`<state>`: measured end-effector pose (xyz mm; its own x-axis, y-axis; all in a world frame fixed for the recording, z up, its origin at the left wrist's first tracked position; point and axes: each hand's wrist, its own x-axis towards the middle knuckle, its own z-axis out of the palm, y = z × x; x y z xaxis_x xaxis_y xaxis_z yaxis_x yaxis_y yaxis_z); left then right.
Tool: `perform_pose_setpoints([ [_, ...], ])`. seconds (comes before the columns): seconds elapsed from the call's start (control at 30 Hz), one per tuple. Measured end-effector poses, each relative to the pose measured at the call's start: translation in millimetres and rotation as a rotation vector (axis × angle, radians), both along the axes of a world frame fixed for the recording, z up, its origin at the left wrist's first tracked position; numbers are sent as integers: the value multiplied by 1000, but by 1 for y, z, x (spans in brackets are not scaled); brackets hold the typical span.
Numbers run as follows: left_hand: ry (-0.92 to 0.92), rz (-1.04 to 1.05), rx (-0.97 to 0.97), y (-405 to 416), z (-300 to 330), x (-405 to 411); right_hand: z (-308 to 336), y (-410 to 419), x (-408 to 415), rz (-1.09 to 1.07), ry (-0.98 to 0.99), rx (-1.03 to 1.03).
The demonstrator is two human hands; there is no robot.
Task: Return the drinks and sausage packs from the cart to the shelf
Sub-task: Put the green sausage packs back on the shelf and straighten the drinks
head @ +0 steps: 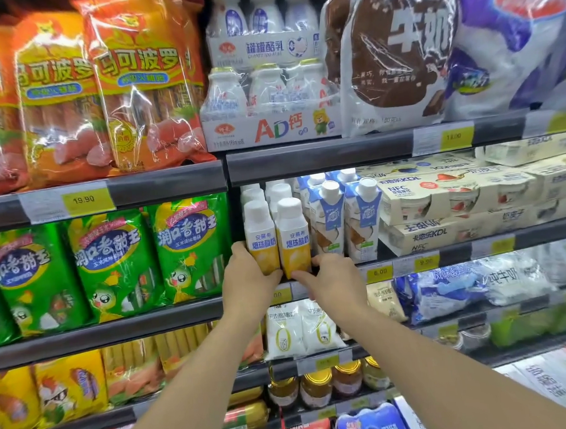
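Far left: orange sausage packs (145,83) standing on an upper shelf, green sausage packs (114,263) upright on the shelf (115,326) below. Centre: left hand (246,277) cupped around the lower left side of a yellow-and-white drink bottle (260,239) at the front edge of the middle shelf. Just beside it, touching, a second matching bottle (293,238), its base pinched by the fingers of the right hand (333,284). Both bottles upright, apparently resting on the shelf, though the bases are hidden. Behind them, more white-capped bottles. Right: blue-and-white cartons (362,218), then stacked cream yogurt boxes (458,198).
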<state>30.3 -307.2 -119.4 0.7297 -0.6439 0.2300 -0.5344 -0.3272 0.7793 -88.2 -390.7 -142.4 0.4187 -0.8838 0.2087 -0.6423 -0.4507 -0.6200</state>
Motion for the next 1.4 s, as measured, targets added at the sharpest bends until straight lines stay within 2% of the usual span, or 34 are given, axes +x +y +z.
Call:
perform_pose_setpoints([
  [0.63, -8, -2, -28, -2, -5, 2, 0, -2, 8, -51, -4, 18],
  [0.83, -50, 44, -40, -5, -5, -2, -6, 1, -2, 15, -116, 43],
  [1.2, -18, 37, -52, -1, -7, -3, -4, 8, -8, 44, -165, 58],
  [1.33, 51, 59, -109, 12, -5, -8, -3, 8, -34, 14, -265, 79],
  [1.4, -24, 91, -171, 24, -7, -13, -4, 3, -53, -28, -282, 80],
])
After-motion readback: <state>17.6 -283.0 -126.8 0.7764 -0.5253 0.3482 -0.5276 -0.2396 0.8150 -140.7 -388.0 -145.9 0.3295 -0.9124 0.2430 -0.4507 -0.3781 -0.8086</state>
